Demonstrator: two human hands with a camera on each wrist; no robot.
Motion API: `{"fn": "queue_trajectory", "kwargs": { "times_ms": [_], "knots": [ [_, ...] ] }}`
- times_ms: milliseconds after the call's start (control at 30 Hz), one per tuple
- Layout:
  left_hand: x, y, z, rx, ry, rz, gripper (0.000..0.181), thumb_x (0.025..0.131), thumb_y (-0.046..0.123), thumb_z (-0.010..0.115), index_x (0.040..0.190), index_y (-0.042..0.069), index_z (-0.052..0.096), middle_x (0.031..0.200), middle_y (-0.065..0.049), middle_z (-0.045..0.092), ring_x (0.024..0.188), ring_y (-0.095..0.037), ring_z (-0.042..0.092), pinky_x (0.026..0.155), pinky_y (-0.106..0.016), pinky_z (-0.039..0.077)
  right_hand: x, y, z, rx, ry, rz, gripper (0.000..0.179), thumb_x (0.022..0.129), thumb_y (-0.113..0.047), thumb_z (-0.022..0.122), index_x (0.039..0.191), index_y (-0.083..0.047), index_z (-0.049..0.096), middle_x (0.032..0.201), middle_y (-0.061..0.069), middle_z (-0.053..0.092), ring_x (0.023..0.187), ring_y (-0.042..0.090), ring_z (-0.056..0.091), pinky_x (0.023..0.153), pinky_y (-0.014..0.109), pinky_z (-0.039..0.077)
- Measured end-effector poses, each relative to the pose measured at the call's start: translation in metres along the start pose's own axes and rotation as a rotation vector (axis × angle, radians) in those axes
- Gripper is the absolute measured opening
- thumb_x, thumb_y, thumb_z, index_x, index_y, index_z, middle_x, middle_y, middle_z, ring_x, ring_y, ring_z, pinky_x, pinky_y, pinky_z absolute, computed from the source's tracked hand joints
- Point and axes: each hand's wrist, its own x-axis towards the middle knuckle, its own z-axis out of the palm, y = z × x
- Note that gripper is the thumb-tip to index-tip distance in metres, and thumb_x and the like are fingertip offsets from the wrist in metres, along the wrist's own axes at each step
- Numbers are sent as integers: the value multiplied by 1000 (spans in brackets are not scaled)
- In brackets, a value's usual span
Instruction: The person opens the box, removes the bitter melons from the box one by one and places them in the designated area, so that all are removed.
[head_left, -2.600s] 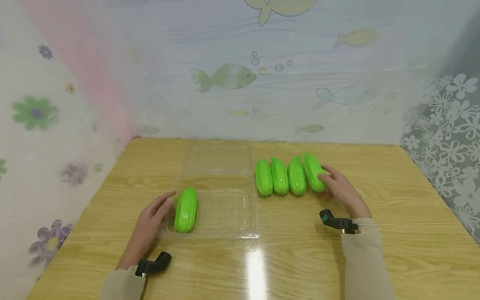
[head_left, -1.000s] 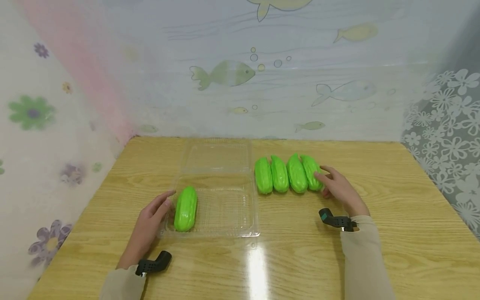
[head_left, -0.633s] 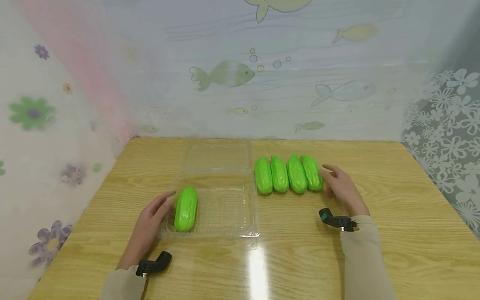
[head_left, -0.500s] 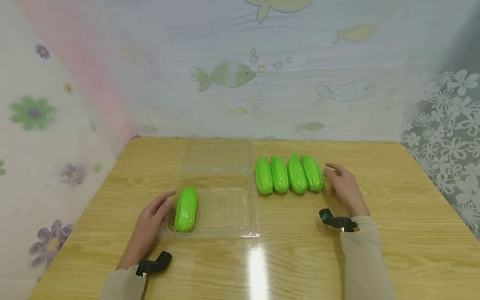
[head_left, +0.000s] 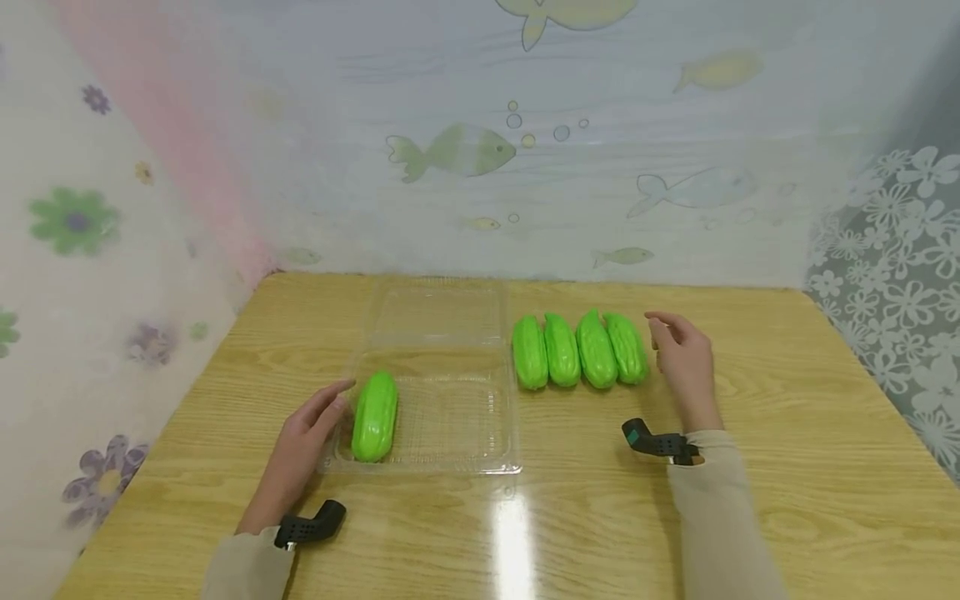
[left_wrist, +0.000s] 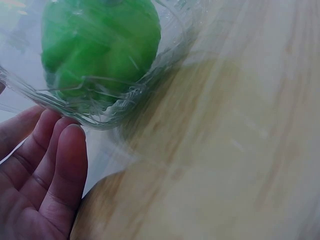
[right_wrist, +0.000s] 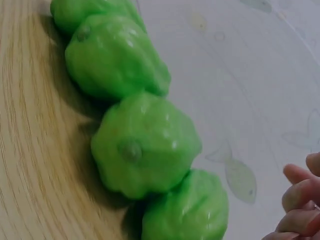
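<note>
One glossy, ribbed green vegetable, like a bitter melon (head_left: 375, 417), lies at the left end inside a clear plastic clamshell box (head_left: 450, 471) whose lid is folded back. My left hand (head_left: 306, 429) rests against the box's left side; in the left wrist view its fingertips (left_wrist: 72, 145) are at the clear wall below the vegetable. Several similar green vegetables (head_left: 597, 354) lie side by side in a row right of the box. My right hand (head_left: 684, 358) is just right of the row, apart from it, with loosely bent fingers and nothing held.
The wooden table (head_left: 585, 517) meets a painted wall (head_left: 585, 183) at its back edge. The open lid (head_left: 438, 312) lies flat toward that wall. Black wrist cameras (head_left: 656, 440) sit on both sleeves.
The rightmost vegetable has come closer to its row. My right hand has let go of it and moved away to the right and slightly back. My left hand stays at the box.
</note>
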Motion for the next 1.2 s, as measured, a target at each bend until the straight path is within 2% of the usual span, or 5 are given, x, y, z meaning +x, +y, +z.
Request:
{"fn": "queue_trajectory", "kwargs": {
  "times_ms": [267,433,600,967,1200],
  "knots": [
    [2,0,0,-9,3,-4,41,93,43,39,130,25,46,124,-5,49,119,-19,38,97,-44,30,-7,-19,16,52,-8,-43,42,88,-50,46,110,-18,62,80,9,52,53,9,38,45,22,34],
    [2,1,0,-18,-3,-3,42,93,44,40,130,24,46,122,-5,50,119,-19,38,97,-44,30,-14,-30,27,74,-85,-82,43,87,-51,47,108,-16,62,72,4,49,57,11,40,49,22,36],
    [2,0,1,-27,-9,-8,44,93,45,40,130,23,46,127,-5,47,121,-21,37,97,-46,30,-20,-36,39,141,-183,-123,42,88,-46,50,105,-10,63,55,2,37,45,12,30,39,25,28],
    [2,-1,0,-24,0,-9,42,93,44,40,130,24,46,126,-5,47,119,-20,38,97,-45,31,-34,-53,65,169,-354,-137,46,87,-45,52,100,-2,61,58,3,38,48,14,29,43,27,28],
    [1,-2,-1,-30,-1,-4,42,93,43,40,130,23,46,126,-4,48,121,-19,36,99,-45,29,-53,-75,77,163,-443,-176,28,92,-28,51,91,-2,59,60,2,39,50,14,33,45,26,29]
  ]
}}
